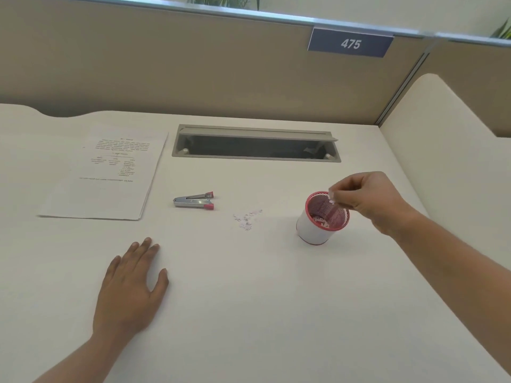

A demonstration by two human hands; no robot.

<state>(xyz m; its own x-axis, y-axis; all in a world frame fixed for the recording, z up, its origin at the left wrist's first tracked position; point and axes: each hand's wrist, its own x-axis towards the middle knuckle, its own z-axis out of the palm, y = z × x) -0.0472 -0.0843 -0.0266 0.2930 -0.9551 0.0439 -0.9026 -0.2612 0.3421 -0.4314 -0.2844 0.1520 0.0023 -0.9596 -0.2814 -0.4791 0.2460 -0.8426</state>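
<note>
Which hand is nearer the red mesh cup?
Right. The right hand is just over the rim of the red mesh cup, pinching paper scraps; the left hand lies flat on the desk, far off to its left.

The pink mesh cup (315, 230), with a white band round its wall, stands upright on the bench (249, 299), white paper bits (322, 221) in its bottom. Over its rim hang the pinched scraps (332, 199), seemingly a few small pieces, in the fingers (341, 189) of the right hand (370, 200). The loose scraps (247, 218) lie scattered near the cup's left.
</note>
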